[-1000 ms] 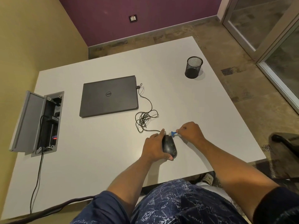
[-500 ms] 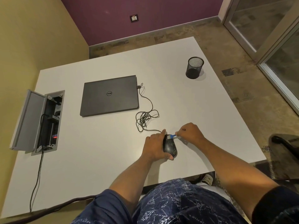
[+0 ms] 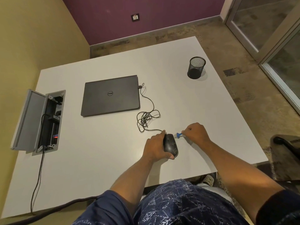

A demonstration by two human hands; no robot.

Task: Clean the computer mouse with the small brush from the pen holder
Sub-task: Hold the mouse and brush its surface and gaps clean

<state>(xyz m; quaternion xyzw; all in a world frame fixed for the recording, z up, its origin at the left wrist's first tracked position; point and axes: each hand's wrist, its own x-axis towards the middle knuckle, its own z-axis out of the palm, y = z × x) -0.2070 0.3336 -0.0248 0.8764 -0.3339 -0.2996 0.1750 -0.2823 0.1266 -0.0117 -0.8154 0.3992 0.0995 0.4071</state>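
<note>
Your left hand (image 3: 155, 147) has its grip clamped on the mouse (image 3: 170, 145) at the tabletop (image 3: 97, 159) near edge. Your right hand (image 3: 197, 133) pinches the small brush (image 3: 178, 135), bristles just beside the mouse.

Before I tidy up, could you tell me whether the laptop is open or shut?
Shut. The laptop lies flat on the table with its lid down and logo facing up; no screen or keyboard shows.
</note>
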